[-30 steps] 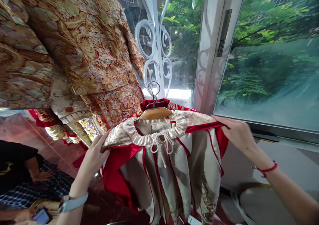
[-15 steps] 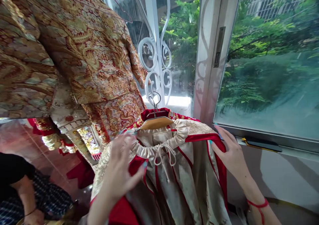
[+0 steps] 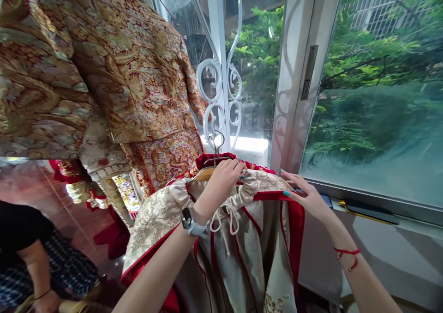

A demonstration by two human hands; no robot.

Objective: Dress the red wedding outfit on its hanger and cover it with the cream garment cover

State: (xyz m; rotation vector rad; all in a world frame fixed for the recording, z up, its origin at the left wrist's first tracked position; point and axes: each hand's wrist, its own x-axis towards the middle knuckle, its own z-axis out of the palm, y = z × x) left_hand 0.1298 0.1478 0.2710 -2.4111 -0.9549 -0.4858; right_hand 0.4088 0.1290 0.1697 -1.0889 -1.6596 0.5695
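A cream satin garment (image 3: 242, 239) with red trim, gold embroidered shoulders and a gathered neckline hangs in front of me. Its white drawstring bow (image 3: 226, 218) is tied at the neck. Inside the neckline shows a wooden clothes hanger (image 3: 204, 174), and a red collar with gold embroidery stands behind it. My left hand (image 3: 228, 177), a watch on its wrist, reaches across the neck, its fingers curled over the neckline by the hanger; the fingertips are partly hidden. At the right shoulder, my right hand (image 3: 306, 195) has the edge between thumb and fingers.
Gold-and-red embroidered jackets (image 3: 145, 77) hang at the left. A white scrollwork metal stand (image 3: 223, 87) rises behind the hanger. On the window sill at right lies a dark flat object (image 3: 370, 211) with a yellow edge. Another person (image 3: 38, 257) is at lower left.
My left hand has moved right and up from the left shoulder to the neckline beside the hanger. The right hand has shifted slightly left along the right shoulder.
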